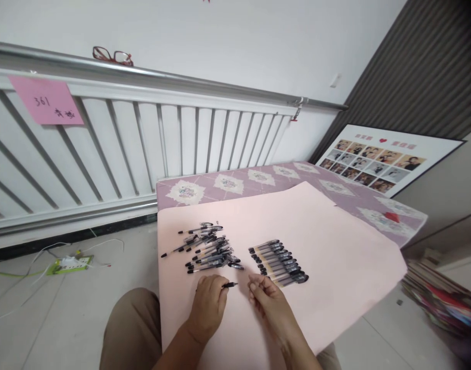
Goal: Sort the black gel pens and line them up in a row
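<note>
My left hand (210, 303) is closed around a pen (230, 284), whose black grip and bare tip stick out to the right. Opposite that tip, a small gap away, my right hand (268, 298) pinches thumb and fingers together; whatever sits between them is too small to make out. Beyond the left hand lies a loose pile of capped pens (206, 249), clear-barrelled with black ends, and a loose pen cap (236, 266) rests at its near edge. Past my right hand, several capped pens (279, 262) lie side by side in a neat row.
Pale pink paper (335, 257) covers the table over a purple patterned cloth (258, 177). Behind stands a white radiator (181, 133) with glasses (112, 55) on its pipe. A power strip (69, 264) with cables lies on the left floor; stacked cardboard (431, 293) stands right.
</note>
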The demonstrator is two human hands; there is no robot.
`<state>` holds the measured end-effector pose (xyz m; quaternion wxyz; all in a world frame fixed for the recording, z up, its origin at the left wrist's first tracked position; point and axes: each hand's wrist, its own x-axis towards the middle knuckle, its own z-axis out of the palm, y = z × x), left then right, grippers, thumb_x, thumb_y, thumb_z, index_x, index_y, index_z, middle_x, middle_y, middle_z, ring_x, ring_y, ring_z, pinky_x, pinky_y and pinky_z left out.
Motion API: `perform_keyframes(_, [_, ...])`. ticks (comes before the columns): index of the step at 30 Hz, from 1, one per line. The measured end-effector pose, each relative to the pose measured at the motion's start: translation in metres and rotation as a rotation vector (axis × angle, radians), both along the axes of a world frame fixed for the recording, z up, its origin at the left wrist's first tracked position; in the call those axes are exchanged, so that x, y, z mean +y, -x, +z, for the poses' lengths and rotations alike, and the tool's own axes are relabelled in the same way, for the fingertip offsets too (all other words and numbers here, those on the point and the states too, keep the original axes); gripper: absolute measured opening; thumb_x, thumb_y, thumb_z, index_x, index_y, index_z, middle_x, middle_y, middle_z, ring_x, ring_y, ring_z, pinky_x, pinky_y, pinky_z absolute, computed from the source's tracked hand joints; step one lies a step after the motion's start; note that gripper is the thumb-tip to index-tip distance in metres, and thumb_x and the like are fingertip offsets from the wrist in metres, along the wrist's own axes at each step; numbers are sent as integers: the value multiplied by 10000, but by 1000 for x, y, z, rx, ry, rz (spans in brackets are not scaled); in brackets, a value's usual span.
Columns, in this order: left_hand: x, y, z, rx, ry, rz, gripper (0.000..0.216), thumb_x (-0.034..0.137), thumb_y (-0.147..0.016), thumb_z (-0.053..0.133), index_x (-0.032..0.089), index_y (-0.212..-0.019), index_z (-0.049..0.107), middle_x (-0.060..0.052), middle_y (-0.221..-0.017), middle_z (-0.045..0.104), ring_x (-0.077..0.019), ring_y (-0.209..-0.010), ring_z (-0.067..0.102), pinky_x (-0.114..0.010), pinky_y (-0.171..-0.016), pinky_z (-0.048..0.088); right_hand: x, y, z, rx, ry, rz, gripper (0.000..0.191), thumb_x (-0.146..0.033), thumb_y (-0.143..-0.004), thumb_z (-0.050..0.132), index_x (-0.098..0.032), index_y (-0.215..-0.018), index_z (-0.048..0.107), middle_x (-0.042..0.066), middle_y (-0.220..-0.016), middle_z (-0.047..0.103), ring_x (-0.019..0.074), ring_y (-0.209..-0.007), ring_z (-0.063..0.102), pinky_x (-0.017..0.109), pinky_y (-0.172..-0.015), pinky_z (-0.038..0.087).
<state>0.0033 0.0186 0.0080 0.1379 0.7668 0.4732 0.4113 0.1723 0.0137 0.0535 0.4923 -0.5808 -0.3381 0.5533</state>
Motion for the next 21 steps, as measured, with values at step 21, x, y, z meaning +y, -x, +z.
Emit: perform_keyframes(21, [1,-2,5,56,59,-64,178,167,-885,390,209,-952,550,-30,-862,609,-195,-817,527,-353,-766,360,-6,3,14,-267,-141,83,262,-385,-651,664,-191,-827,680,19,-715,620,149,-622,510,287,-635,447])
